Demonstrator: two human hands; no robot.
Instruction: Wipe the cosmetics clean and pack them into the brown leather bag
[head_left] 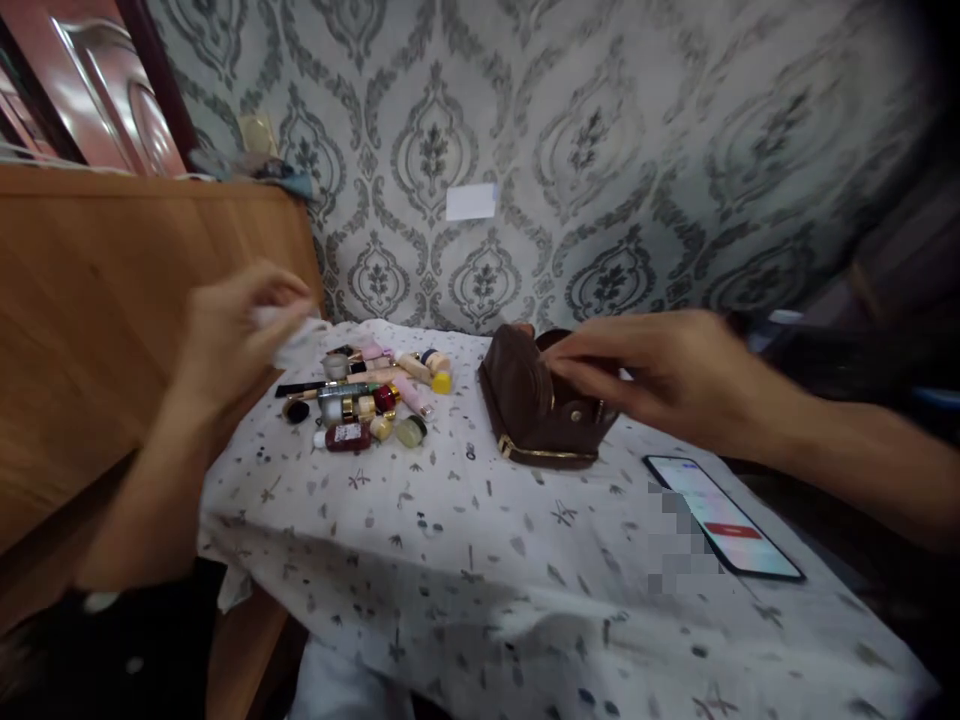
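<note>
A brown zip cosmetic bag (536,435) stands unzipped on the table, its gold zipper showing along the near edge. My right hand (645,365) reaches over it from the right, thumb and fingers pinched at the rim of its opening. Whatever lies inside the bag is mostly hidden. At the left, my left hand (240,330) is raised beside the table's far left corner, slightly blurred, with its fingers closed. Something white shows by those fingers; I cannot tell whether it is held or is cloth behind. Between the hands lies a cluster of cosmetics, including a dark red bottle (348,436).
A patterned white cloth (450,510) covers the table. Near its right edge lies a lit phone (739,525). Brushes (300,388) and a round jar (411,431) belong to the cluster. A wooden panel (150,270) borders the left; a patterned wall (517,120) stands behind.
</note>
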